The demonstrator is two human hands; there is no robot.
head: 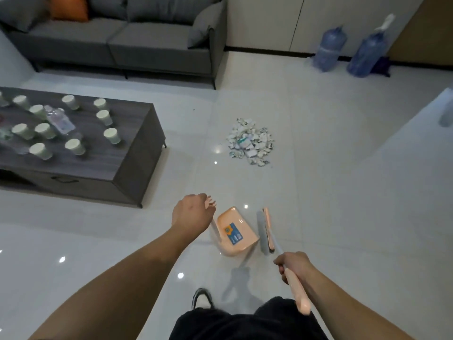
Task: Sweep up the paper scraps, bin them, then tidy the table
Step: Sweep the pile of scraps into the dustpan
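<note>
Two hands busy, scraps unswept on far floor.
Left hand (190, 212) grips the peach dustpan (236, 231) handle top, pan hanging above the tiles; right hand (293, 265) wraps the broom (266, 231) handle, brush just right of pan. Paper scraps (250, 141) piled farther off. Coffee table (137, 153) at left holds paper cups (73, 146) and a bottle (60, 121).

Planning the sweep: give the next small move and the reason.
Probably step forward and set the dustpan down beside the paper scraps. The left hand grips its handle, the right hand grips the broom, and the pile lies well ahead, untouched.
</note>
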